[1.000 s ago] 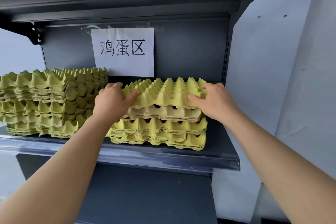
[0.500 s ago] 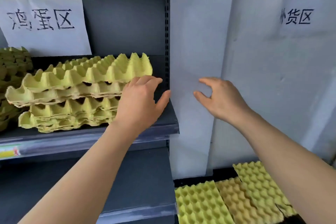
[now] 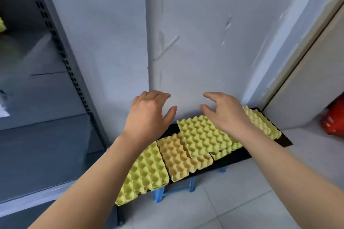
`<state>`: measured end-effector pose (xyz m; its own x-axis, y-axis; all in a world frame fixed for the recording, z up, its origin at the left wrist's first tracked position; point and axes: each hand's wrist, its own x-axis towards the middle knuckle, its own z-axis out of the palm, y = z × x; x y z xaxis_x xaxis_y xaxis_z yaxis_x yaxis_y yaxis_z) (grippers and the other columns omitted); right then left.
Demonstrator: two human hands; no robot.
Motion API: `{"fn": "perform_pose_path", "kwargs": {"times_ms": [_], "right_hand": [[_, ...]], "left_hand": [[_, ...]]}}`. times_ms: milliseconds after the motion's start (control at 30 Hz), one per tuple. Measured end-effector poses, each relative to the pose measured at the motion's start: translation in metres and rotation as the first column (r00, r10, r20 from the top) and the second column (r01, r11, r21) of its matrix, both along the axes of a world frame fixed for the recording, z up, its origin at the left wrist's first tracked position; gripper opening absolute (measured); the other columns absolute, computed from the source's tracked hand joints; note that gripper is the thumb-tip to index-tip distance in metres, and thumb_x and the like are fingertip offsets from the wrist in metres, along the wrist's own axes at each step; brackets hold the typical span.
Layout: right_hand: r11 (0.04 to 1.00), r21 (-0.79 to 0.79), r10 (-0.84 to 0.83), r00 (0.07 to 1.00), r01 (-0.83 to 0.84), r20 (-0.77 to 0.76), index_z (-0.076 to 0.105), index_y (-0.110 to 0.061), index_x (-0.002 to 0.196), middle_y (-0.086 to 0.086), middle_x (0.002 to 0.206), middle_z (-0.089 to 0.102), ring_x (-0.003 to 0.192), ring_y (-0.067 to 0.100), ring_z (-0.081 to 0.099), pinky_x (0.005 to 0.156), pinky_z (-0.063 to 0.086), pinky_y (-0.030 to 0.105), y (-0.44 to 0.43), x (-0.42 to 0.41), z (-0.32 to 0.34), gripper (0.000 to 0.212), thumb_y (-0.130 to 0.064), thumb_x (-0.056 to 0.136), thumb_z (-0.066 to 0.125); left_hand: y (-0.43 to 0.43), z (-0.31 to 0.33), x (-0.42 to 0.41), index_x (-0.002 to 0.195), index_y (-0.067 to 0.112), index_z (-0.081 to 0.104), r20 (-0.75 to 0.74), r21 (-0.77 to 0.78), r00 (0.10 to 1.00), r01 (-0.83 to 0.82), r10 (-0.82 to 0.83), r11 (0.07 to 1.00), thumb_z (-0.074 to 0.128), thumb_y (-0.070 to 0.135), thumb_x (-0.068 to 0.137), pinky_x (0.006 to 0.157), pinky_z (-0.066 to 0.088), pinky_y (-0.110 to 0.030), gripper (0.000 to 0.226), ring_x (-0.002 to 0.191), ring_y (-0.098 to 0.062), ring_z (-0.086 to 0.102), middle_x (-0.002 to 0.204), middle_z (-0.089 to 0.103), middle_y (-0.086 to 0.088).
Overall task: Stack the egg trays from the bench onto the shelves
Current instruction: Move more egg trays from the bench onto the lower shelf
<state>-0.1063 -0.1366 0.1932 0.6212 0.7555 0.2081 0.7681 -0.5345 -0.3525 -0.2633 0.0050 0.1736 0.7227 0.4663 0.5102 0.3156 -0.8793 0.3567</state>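
**Over the counter: choosing and lifting the next tray**

On the low black counter (image 3: 232,158), against the wall and just right of the shelf (image 3: 46,145), find the trays lying in a loose, overlapping row. Count the left tray (image 3: 145,173) in green, then the orange tray (image 3: 178,158), then the top tray (image 3: 202,135) in green lapping over the orange one, then the right tray (image 3: 260,124) at the far end.

Start with the top tray, probably the easiest to free without dragging a neighbour. Take it by two opposite edges, one hand per side, thumbs above the rim and fingers beneath. Pinch gently to avoid denting the soft-looking pulp. Lift straight up before turning toward the shelf, and check underneath for a second tray clinging by its cups.

Note the left hand (image 3: 149,113) and right hand (image 3: 225,115) side by side above the back of the row, palms down, forearms reaching in from below. Note too the fingers spread and lightly bent, thumbs pointing toward each other, gripping nothing and apparently clear of every tray. Lower both hands from here and widen the gap to match the tray's width.
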Motion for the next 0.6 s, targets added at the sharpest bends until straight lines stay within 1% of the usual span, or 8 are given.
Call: {"fn": "perform_pose_path", "kwargs": {"times_ms": [100, 200, 300, 400, 433, 500, 600], "right_hand": [[0.997, -0.065, -0.042, 0.998, 0.039, -0.05, 0.056, -0.014, 0.13, 0.004, 0.131, 0.058, 0.117, 0.021, 0.054, 0.094, 0.041, 0.03, -0.02, 0.047, -0.046, 0.04, -0.03, 0.093, 0.055], [0.989, -0.12, -0.096, 0.987, 0.08, -0.126, 0.057, -0.014, 0.13, 0.005, 0.128, 0.06, 0.116, 0.022, 0.054, 0.093, 0.045, 0.034, -0.033, 0.09, -0.093, 0.039, -0.028, 0.093, 0.056], [0.981, -0.159, -0.141, 0.973, 0.112, -0.184, 0.055, -0.013, 0.13, 0.007, 0.128, 0.059, 0.114, 0.023, 0.055, 0.092, 0.046, 0.036, -0.037, 0.132, -0.138, 0.04, -0.027, 0.093, 0.056], [0.971, -0.193, -0.185, 0.956, 0.142, -0.227, 0.056, -0.011, 0.128, 0.01, 0.122, 0.061, 0.099, 0.022, 0.059, 0.087, 0.048, 0.039, -0.033, 0.173, -0.181, 0.038, -0.027, 0.094, 0.055], [0.97, -0.196, -0.192, 0.952, 0.147, -0.239, 0.056, -0.011, 0.13, 0.01, 0.124, 0.06, 0.1, 0.021, 0.059, 0.088, 0.048, 0.038, -0.031, 0.187, -0.195, 0.039, -0.027, 0.094, 0.055], [0.965, -0.209, -0.212, 0.942, 0.159, -0.26, 0.052, -0.013, 0.134, 0.01, 0.128, 0.058, 0.11, 0.023, 0.057, 0.092, 0.046, 0.037, -0.024, 0.213, -0.223, 0.042, -0.027, 0.094, 0.055], [0.951, -0.239, -0.264, 0.919, 0.196, -0.294, 0.049, -0.018, 0.137, 0.01, 0.129, 0.057, 0.11, 0.025, 0.056, 0.09, 0.047, 0.034, -0.014, 0.249, -0.264, 0.044, -0.026, 0.094, 0.055]], "left_hand": [[-0.012, -0.052, 0.048, 0.109, 0.01, 0.07, -0.103, -0.08, 0.995, -0.001, -0.007, 0.997, 0.06, 0.039, 0.082, 0.084, 0.051, -0.044, 0.04, 0.096, -0.034, 0.063, 0.106, 0.07, -0.007], [-0.015, -0.104, 0.09, 0.114, 0.012, 0.067, -0.223, -0.148, 0.975, -0.006, -0.027, 0.989, 0.065, 0.035, 0.086, 0.085, 0.049, -0.042, 0.037, 0.099, -0.033, 0.061, 0.107, 0.069, -0.007], [-0.011, -0.154, 0.13, 0.124, 0.014, 0.062, -0.33, -0.207, 0.943, -0.03, -0.041, 0.978, 0.059, 0.037, 0.091, 0.094, 0.044, -0.04, 0.041, 0.111, -0.028, 0.056, 0.12, 0.064, -0.004], [-0.002, -0.202, 0.17, 0.131, 0.018, 0.056, -0.431, -0.246, 0.901, -0.069, -0.045, 0.967, 0.051, 0.042, 0.094, 0.095, 0.042, -0.038, 0.044, 0.116, -0.024, 0.052, 0.128, 0.058, -0.001], [0.002, -0.218, 0.184, 0.132, 0.018, 0.054, -0.459, -0.264, 0.887, -0.08, -0.052, 0.961, 0.051, 0.042, 0.094, 0.096, 0.042, -0.038, 0.045, 0.117, -0.024, 0.052, 0.129, 0.057, -0.001], [0.01, -0.251, 0.209, 0.136, 0.019, 0.05, -0.511, -0.309, 0.858, -0.119, -0.059, 0.944, 0.05, 0.042, 0.094, 0.098, 0.042, -0.037, 0.048, 0.12, -0.024, 0.049, 0.134, 0.053, -0.001], [0.019, -0.297, 0.242, 0.141, 0.019, 0.043, -0.591, -0.376, 0.804, -0.201, -0.067, 0.905, 0.051, 0.043, 0.094, 0.1, 0.042, -0.038, 0.053, 0.127, -0.024, 0.045, 0.14, 0.048, -0.003]]}}
